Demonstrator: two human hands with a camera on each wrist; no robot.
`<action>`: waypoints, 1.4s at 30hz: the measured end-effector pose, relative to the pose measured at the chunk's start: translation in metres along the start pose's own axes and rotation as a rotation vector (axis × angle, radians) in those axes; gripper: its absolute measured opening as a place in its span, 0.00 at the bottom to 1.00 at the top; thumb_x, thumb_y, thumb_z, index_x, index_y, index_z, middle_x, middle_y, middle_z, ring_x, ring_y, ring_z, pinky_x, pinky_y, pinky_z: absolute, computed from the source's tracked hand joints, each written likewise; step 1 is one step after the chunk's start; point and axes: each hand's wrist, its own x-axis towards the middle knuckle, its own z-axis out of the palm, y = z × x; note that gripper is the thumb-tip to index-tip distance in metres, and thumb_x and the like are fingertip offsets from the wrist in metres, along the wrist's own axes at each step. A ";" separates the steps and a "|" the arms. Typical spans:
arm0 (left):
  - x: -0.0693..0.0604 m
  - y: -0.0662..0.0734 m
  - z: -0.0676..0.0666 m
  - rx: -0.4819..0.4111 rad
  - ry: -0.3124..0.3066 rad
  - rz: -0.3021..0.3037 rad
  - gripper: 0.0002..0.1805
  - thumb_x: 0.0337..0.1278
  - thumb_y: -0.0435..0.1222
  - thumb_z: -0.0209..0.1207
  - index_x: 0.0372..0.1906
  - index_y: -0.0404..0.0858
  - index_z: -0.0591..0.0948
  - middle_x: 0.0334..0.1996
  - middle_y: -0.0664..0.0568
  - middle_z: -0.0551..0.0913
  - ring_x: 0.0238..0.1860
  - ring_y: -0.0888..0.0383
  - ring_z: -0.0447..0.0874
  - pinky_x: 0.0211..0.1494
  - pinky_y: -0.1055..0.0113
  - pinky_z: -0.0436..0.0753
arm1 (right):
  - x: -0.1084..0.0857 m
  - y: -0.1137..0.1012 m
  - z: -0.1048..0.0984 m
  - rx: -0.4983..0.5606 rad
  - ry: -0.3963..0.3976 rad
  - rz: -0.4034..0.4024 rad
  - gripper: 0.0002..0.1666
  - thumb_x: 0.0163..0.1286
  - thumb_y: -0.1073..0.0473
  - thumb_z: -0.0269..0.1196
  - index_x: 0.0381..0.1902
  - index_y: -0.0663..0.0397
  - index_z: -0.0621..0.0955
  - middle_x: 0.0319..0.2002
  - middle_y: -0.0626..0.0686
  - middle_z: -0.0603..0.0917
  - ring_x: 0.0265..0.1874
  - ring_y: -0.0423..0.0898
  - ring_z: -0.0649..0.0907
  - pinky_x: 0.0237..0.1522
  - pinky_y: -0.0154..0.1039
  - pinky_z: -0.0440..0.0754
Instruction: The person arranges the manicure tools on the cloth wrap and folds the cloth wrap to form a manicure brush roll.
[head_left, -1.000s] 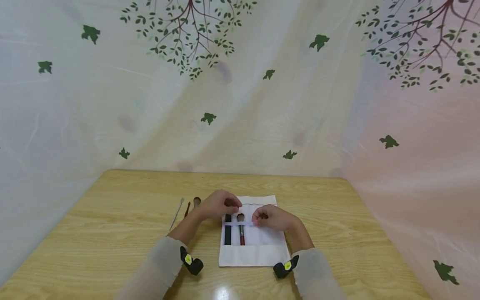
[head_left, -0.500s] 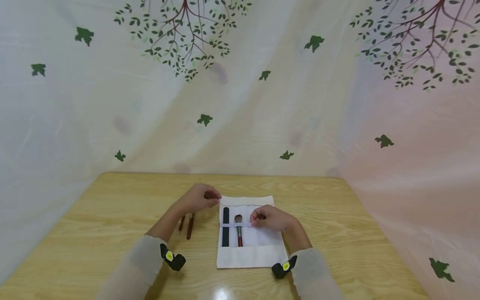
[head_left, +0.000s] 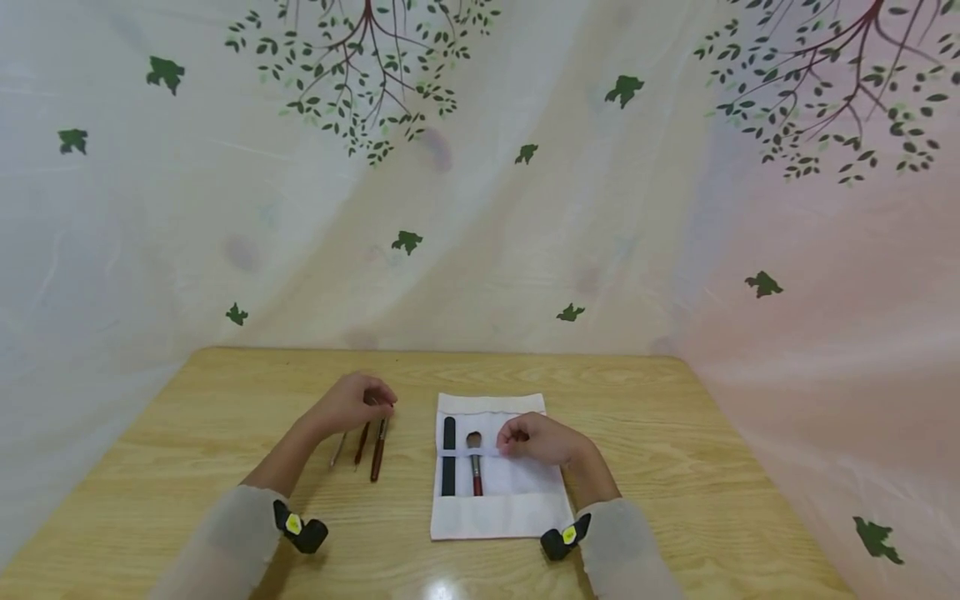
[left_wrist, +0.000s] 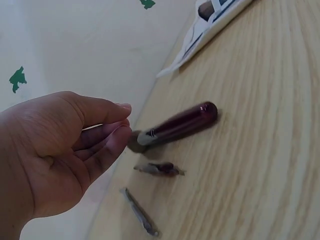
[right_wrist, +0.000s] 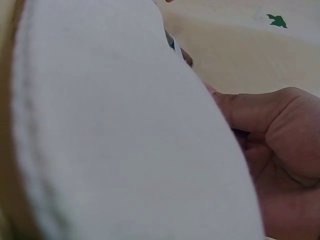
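Note:
My left hand [head_left: 348, 406] hovers over the top of a brush [head_left: 378, 454] with a dark red handle lying on the table. In the left wrist view its thumb and fingers are loosely bent beside the brush's bristle end, without a visible grip. My right hand [head_left: 546, 439] pinches the thin elastic band [head_left: 461, 452] across a white cloth brush roll [head_left: 502, 518]. Under that band sit a black flat stick [head_left: 448, 475] and a red-handled brush [head_left: 476, 473], their lower ends in the pocket. The roll's flap [right_wrist: 125, 120] hides the right fingertips in the right wrist view.
Left of the dark red brush lie a thin brown tool [head_left: 361, 444] and a slim silver tool [left_wrist: 139, 212]. The wooden table [head_left: 645, 467] ends at a pale curtain [head_left: 480, 275] printed with leaves and branches.
My left hand has moved left from above the roll to the loose brush, uncovering the black stick and the roll's top corner. The right hand stays at the band.

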 end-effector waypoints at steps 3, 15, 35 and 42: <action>-0.005 -0.002 -0.001 -0.008 -0.006 0.004 0.07 0.63 0.32 0.68 0.43 0.33 0.87 0.35 0.53 0.87 0.36 0.59 0.83 0.40 0.63 0.82 | -0.001 -0.001 0.000 0.008 0.004 0.003 0.03 0.75 0.67 0.62 0.40 0.58 0.83 0.36 0.49 0.80 0.39 0.46 0.76 0.45 0.41 0.74; -0.003 0.004 0.014 0.050 -0.004 -0.065 0.16 0.53 0.37 0.76 0.43 0.34 0.84 0.30 0.54 0.84 0.31 0.60 0.81 0.34 0.64 0.81 | -0.001 -0.001 0.001 0.017 0.010 0.010 0.04 0.75 0.67 0.61 0.40 0.58 0.83 0.35 0.48 0.80 0.39 0.45 0.75 0.45 0.40 0.73; 0.001 0.017 0.040 0.118 0.094 -0.160 0.18 0.52 0.34 0.75 0.46 0.32 0.84 0.25 0.55 0.83 0.26 0.62 0.80 0.31 0.66 0.80 | -0.001 -0.001 0.001 0.010 0.009 -0.021 0.04 0.75 0.68 0.61 0.40 0.58 0.83 0.35 0.47 0.80 0.38 0.44 0.75 0.44 0.39 0.73; 0.000 0.016 0.038 0.082 0.096 -0.139 0.17 0.52 0.33 0.72 0.47 0.30 0.86 0.28 0.54 0.84 0.29 0.61 0.80 0.34 0.65 0.80 | -0.002 0.000 0.001 0.025 0.001 -0.047 0.03 0.74 0.69 0.61 0.40 0.61 0.83 0.35 0.48 0.79 0.37 0.44 0.75 0.43 0.36 0.74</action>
